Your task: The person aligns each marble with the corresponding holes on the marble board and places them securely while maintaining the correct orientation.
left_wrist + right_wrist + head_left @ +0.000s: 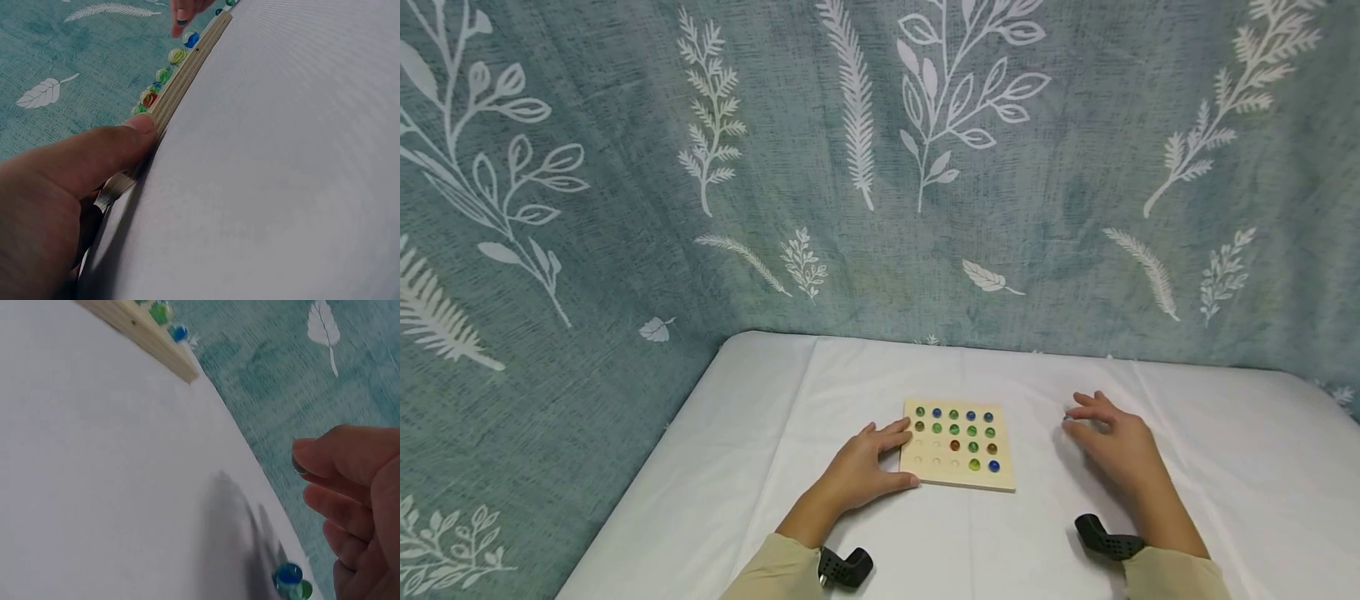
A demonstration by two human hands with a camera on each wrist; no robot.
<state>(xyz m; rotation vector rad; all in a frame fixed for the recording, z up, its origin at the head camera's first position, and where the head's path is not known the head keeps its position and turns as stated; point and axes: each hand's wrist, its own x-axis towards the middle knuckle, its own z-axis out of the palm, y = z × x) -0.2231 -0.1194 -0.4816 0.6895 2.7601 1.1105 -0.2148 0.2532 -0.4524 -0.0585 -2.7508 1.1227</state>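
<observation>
A square wooden board lies on the white table, with rows of round dimples. Green, blue and reddish-brown glass marbles fill its two far rows and part of the nearer ones; several dimples at the near left hold nothing. My left hand grips the board's near left corner, thumb on the front edge and fingertips at the left side. To the right of the board, my right hand pinches a small glass marble between thumb and finger, raised above the table. Most of that marble is hidden.
Beyond my right hand, a blue marble and a green marble rest on the white cloth. A leaf-patterned teal curtain hangs along the back and left of the table. Black cameras are strapped at both wrists.
</observation>
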